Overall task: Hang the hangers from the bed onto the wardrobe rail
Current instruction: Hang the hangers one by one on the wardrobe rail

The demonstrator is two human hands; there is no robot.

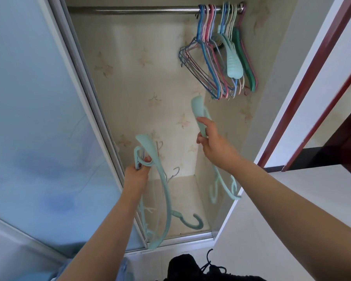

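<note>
My left hand [137, 173] grips a bunch of mint hangers [164, 191]; my right hand [213, 145] grips one mint hanger [199, 110], both low inside the wardrobe, well below the rail [130, 10].

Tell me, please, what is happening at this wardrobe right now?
A person stands at the open wardrobe with mint-green plastic hangers in both hands. The left hand grips a small bunch of hangers, hooks pointing down. The right hand holds another mint hanger by one arm, raised toward the rail. A cluster of coloured hangers already hangs at the rail's right end; the rest of the rail is bare.
</note>
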